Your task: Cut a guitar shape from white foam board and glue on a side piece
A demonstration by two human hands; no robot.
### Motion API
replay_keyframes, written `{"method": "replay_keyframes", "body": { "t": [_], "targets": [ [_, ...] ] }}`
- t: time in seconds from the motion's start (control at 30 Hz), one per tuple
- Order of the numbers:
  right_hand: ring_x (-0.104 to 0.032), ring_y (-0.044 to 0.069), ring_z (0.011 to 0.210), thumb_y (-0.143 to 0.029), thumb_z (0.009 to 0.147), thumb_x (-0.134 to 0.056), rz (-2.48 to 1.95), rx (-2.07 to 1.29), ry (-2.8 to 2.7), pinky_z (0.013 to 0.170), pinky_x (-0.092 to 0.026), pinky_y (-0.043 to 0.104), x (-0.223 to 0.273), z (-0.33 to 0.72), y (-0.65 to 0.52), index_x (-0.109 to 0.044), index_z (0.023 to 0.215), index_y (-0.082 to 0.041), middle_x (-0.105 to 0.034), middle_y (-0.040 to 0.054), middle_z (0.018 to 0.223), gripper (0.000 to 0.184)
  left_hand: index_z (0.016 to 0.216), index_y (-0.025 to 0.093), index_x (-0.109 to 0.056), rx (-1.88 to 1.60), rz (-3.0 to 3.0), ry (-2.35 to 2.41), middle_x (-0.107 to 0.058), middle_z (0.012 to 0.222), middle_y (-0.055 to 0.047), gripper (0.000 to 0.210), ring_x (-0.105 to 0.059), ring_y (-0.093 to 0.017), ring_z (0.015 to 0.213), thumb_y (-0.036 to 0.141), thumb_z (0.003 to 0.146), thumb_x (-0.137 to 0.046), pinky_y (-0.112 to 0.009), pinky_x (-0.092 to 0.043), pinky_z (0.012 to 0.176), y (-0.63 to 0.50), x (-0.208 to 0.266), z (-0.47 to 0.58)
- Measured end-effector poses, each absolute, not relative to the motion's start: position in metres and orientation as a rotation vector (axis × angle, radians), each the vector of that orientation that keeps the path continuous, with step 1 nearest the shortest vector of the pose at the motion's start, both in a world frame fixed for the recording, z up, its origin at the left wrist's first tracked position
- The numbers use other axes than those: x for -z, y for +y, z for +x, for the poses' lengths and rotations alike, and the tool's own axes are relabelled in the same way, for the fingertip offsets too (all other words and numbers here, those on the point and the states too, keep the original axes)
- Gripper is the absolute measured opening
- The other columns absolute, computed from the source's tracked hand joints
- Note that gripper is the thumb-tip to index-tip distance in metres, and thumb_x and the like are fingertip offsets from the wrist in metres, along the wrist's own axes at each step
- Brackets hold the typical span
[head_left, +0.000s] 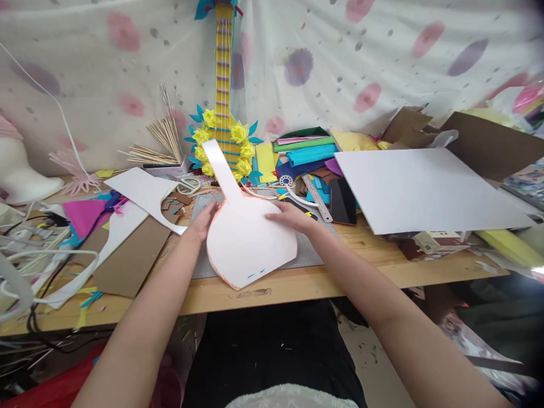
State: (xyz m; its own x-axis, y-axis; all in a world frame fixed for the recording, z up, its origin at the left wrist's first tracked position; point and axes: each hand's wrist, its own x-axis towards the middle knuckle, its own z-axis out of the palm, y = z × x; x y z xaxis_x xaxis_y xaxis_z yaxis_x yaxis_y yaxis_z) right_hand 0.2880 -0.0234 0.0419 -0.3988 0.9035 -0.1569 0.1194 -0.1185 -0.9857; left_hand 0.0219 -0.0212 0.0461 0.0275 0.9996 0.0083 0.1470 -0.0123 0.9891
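Between my hands is a white board cutout (250, 238) with a rounded body, a straight lower-right edge and a long narrow neck. Orange marks run along part of its rim, and small blue marks show near the bottom. My left hand (205, 222) grips its left edge beside the base of the neck, fingers partly hidden. At the upper right of the body, my right hand (289, 217) holds it with the thumb on top and the other fingers largely underneath. The cutout is tilted over a grey cutting mat (312, 249). Behind its neck stands a yellow paper guitar (223, 102) with strings and yellow flowers.
Right of the mat lie a steel ruler (317, 198), a black phone (343, 201) and a large white board (429, 192). To the left are white offcuts (142, 192), scissors (188, 185), a glue gun (111, 203), brown cardboard (131, 258) and tangled cables (42, 249). Wooden sticks (168, 139) stand behind.
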Motion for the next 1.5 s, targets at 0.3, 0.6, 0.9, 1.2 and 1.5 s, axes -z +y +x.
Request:
{"method": "replay_keyframes", "body": {
  "t": [0.3, 0.6, 0.9, 1.2, 1.5],
  "targets": [
    [-0.064, 0.018, 0.07, -0.057, 0.067, -0.068, -1.182, -1.516, -1.577, 0.061, -0.052, 0.031, -0.022, 0.298, -0.025, -0.068, 0.1, -0.019, -0.07, 0.0046, 0.087, 0.051, 0.068, 0.017, -0.066, -1.073, 1.305, 1.564, -0.056, 0.055, 0.003, 0.034, -0.047, -0.012, 0.05, 0.049, 0.061, -0.07, -0.023, -0.033, 0.047, -0.021, -0.039, 0.029],
    [-0.057, 0.011, 0.061, -0.058, 0.069, -0.065, -1.174, -1.53, -1.38, 0.052, -0.044, 0.023, -0.002, 0.296, -0.026, -0.066, 0.09, -0.018, -0.068, 0.0015, 0.077, 0.045, 0.064, 0.016, -0.062, -0.886, 1.662, 1.904, -0.058, 0.057, 0.0, 0.03, -0.049, -0.014, 0.057, 0.039, 0.079, -0.051, -0.025, -0.031, 0.053, -0.015, -0.039, 0.023],
    [-0.055, 0.011, 0.059, -0.059, 0.063, -0.068, -1.068, -1.473, -1.179, 0.054, -0.044, 0.023, -0.011, 0.295, -0.03, -0.065, 0.088, -0.019, -0.066, 0.0002, 0.075, 0.047, 0.075, 0.016, -0.067, -1.017, 1.502, 1.936, -0.068, 0.072, -0.004, 0.02, -0.06, -0.018, 0.068, 0.034, 0.065, -0.066, -0.026, -0.042, 0.061, -0.015, -0.04, 0.009],
    [-0.063, 0.019, 0.08, -0.061, 0.075, -0.055, -1.183, -1.37, -1.331, 0.071, -0.05, 0.031, -0.008, 0.294, -0.029, -0.067, 0.096, -0.019, -0.07, 0.0054, 0.093, 0.049, 0.083, 0.016, -0.071, -1.218, 1.216, 1.484, -0.07, 0.084, -0.006, 0.037, -0.063, -0.019, 0.076, 0.05, 0.072, -0.062, -0.027, -0.048, 0.065, -0.022, -0.055, 0.026],
    [-0.064, 0.021, 0.094, -0.059, 0.085, -0.04, -1.093, -1.48, -1.297, 0.085, -0.049, 0.036, -0.013, 0.289, -0.033, -0.069, 0.106, -0.018, -0.07, 0.006, 0.104, 0.054, 0.081, 0.016, -0.072, -1.149, 1.119, 1.366, -0.068, 0.068, 0.001, 0.024, -0.062, -0.017, 0.068, 0.03, 0.061, -0.073, -0.025, -0.049, 0.063, -0.016, -0.054, 0.033]
  ]
}}
